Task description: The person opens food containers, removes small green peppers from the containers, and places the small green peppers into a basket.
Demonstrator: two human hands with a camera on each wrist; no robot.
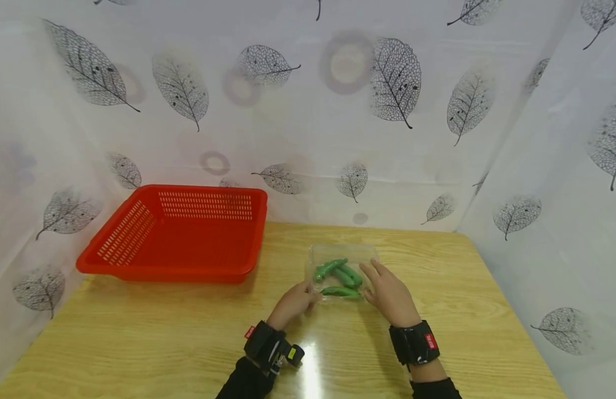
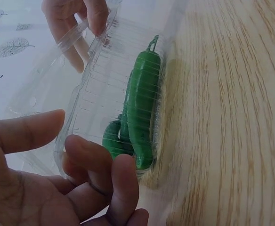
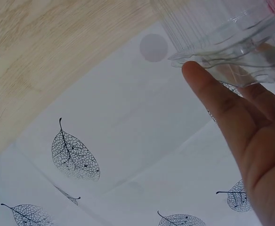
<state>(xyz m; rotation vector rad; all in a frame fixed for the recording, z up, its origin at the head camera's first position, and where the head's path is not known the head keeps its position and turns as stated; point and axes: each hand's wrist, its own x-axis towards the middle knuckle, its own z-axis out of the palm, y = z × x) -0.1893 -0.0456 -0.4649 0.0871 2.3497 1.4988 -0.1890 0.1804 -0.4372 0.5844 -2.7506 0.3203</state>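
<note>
While the clear, ribbed plastic clamshell box (image 1: 342,265) of glossy green chili peppers (image 1: 339,275) is sitting on the pale wooden table (image 1: 153,332) just right of the red perforated plastic basket (image 1: 180,233), both hands are working at its edges. The left hand (image 1: 294,302) is pinching the box's near-left rim between thumb and curled fingers (image 2: 107,172). The right hand (image 1: 388,292) is pressing fairly straight fingers (image 3: 213,96) against the box's right edge.

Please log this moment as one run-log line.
left hand: holds clear plastic clamshell box | right hand: touches box | contents: green peppers | nearby: red slotted plastic basket
</note>
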